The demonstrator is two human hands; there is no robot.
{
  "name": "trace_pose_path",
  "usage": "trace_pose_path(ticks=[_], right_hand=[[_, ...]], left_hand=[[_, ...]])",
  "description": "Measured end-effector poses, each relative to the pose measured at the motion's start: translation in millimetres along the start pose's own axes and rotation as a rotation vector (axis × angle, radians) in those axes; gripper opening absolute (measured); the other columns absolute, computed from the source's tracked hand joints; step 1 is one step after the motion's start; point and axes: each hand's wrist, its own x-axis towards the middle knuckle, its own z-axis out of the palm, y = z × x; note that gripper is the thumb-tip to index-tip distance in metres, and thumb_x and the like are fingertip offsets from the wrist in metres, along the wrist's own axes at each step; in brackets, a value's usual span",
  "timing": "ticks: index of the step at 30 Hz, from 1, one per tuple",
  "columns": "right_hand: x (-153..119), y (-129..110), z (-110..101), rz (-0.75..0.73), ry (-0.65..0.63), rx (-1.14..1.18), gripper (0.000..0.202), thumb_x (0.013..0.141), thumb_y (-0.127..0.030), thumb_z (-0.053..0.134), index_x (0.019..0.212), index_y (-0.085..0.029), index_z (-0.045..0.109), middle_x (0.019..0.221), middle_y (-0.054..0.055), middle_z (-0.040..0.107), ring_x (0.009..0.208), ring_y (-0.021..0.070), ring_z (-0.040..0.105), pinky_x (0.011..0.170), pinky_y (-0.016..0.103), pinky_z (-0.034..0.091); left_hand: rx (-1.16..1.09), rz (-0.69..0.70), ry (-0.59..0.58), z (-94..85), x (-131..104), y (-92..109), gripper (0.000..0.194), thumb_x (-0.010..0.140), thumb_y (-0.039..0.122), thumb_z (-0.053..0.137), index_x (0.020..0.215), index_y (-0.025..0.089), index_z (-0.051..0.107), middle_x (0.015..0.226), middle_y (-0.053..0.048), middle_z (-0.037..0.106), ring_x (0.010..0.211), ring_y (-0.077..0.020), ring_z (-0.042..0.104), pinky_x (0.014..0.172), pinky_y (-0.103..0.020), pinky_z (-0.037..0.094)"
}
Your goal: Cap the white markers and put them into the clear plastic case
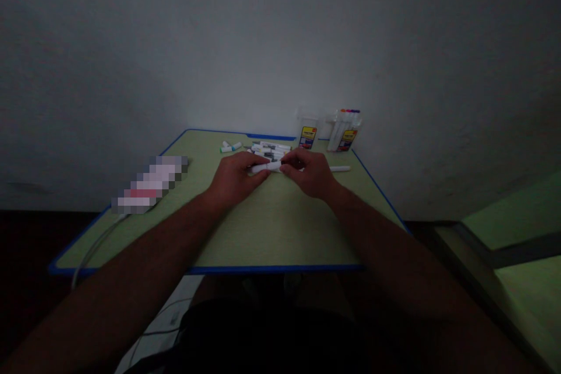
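My left hand is closed round one end of a white marker at the middle of the table. The fingers of my right hand pinch the marker's other end. Just behind both hands lies a loose pile of white markers, partly hidden by my fingers. Another white piece, perhaps a marker, lies on the table right of my right hand. Small white caps with green ends rest behind my left hand.
A clear case with a yellow label stands at the table's back edge. Beside it, another clear case holds upright markers. A blurred-out object with a cable lies on the green, blue-edged table at left. Behind is a wall.
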Motion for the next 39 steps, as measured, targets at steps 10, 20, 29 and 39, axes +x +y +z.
trace_pose_path(ticks=[10, 20, 29, 39], right_hand=[[7, 17, -7, 0.143, 0.088, 0.155, 0.016, 0.076, -0.033, 0.074, 0.084, -0.02, 0.069, 0.07, 0.0, 0.07, 0.062, 0.0133, 0.061, 0.059, 0.027, 0.05], [13, 32, -16, 0.307, 0.208, 0.434, 0.027, 0.072, -0.036, 0.081, 0.088, -0.021, 0.065, 0.072, -0.001, 0.074, 0.058, 0.0123, 0.067, 0.057, 0.027, 0.057], [14, 36, -20, 0.32, 0.243, 0.467, 0.029, 0.071, -0.035, 0.08, 0.091, -0.021, 0.064, 0.072, -0.001, 0.073, 0.058, 0.0123, 0.067, 0.058, 0.028, 0.059], [16, 42, -20, 0.336, 0.241, 0.525, 0.031, 0.069, -0.036, 0.082, 0.089, -0.021, 0.063, 0.069, -0.003, 0.071, 0.057, 0.0121, 0.066, 0.056, 0.027, 0.059]], left_hand=[[0.05, -0.133, -0.059, -4.3, 4, 0, 0.021, 0.083, 0.029, 0.073, 0.1, 0.022, 0.081, 0.099, -0.005, 0.081, 0.087, -0.0219, 0.073, 0.082, -0.035, 0.056], [0.025, -0.23, 0.042, -4.9, 5, -5, 0.023, 0.085, 0.032, 0.069, 0.101, 0.021, 0.081, 0.094, -0.005, 0.081, 0.073, -0.0183, 0.068, 0.073, -0.033, 0.055], [-0.033, -0.265, 0.11, -6.3, 7, -10, 0.027, 0.081, 0.024, 0.068, 0.105, 0.018, 0.079, 0.09, -0.006, 0.078, 0.074, -0.0167, 0.066, 0.077, -0.034, 0.055], [-0.13, -0.34, 0.149, -5.2, 9, -13, 0.022, 0.075, 0.023, 0.072, 0.096, 0.019, 0.077, 0.077, -0.002, 0.073, 0.069, -0.0158, 0.063, 0.068, -0.032, 0.052]])
